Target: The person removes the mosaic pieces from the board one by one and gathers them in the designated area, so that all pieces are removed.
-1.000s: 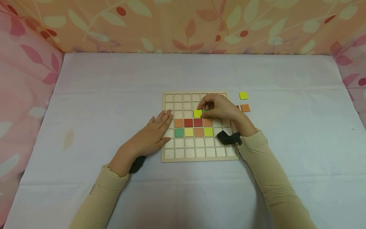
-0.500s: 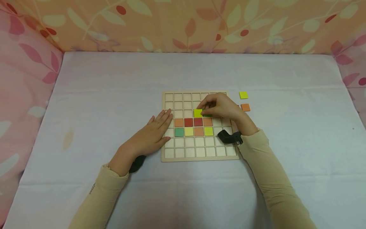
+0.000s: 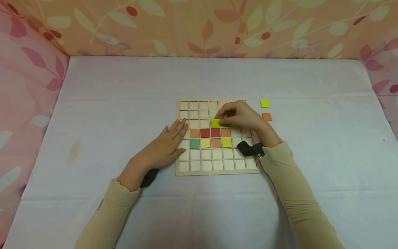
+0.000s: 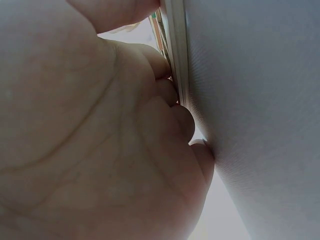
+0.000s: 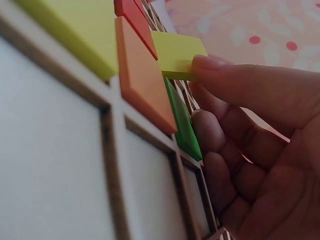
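Observation:
A wooden grid board (image 3: pixel 217 173) lies on the white cloth, with coloured square tiles in two of its middle rows. My right hand (image 3: pixel 240 116) pinches a yellow tile (image 3: pixel 215 123) between thumb and fingers. In the right wrist view that yellow tile (image 5: pixel 177 54) stands tilted up from the board, beside a green tile (image 5: pixel 184 122) and an orange tile (image 5: pixel 142 75). The green tile is partly hidden under my hand in the head view. My left hand (image 3: pixel 166 145) lies flat with spread fingers, its fingertips on the board's left edge.
Right of the board lie a loose yellow tile (image 3: pixel 265 103) and an orange tile (image 3: pixel 266 117); a sliver of another tile shows beside my right wrist. Patterned pink and orange curtains (image 3: pixel 199 27) bound the table at the back and sides.
The yellow tile in my right hand has tipped slightly, and the hand has shifted very little. The left hand stays in place on the board's edge.

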Action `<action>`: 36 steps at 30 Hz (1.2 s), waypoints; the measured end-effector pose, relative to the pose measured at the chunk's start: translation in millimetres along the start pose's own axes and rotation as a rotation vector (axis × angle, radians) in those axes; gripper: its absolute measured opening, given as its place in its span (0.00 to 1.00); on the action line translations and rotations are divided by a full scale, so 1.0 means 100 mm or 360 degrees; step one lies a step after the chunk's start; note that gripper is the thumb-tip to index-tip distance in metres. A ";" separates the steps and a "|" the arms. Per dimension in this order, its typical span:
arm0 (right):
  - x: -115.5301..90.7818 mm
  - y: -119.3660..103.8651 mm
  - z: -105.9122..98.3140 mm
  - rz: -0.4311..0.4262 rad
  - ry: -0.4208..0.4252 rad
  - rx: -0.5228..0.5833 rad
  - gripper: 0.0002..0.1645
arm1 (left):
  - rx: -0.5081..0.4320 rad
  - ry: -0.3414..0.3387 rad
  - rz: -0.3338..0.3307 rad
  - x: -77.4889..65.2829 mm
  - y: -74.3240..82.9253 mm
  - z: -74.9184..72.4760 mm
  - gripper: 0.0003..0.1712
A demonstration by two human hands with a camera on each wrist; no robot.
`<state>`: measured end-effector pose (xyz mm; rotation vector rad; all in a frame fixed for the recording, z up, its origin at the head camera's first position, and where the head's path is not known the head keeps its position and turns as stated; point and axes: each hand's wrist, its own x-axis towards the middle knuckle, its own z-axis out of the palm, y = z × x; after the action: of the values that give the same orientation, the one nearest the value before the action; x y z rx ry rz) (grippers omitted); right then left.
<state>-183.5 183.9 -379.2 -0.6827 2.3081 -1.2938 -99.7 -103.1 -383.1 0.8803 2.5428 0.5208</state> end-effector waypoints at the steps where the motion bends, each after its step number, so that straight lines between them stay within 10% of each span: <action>1: 0.00 0.00 0.00 0.0004 0.0007 0.0015 0.07 | 0.0000 -0.0001 0.0000 0.00 0.00 0.00 0.42; 36: -0.12 0.04 -0.07 0.0139 0.0178 0.0288 0.08 | -0.0005 0.0014 0.0007 -0.01 0.00 0.00 0.42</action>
<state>-179.0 197.2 -378.3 -0.4553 2.2435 -1.5115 -99.1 -103.8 -383.1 0.8842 2.5478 0.5308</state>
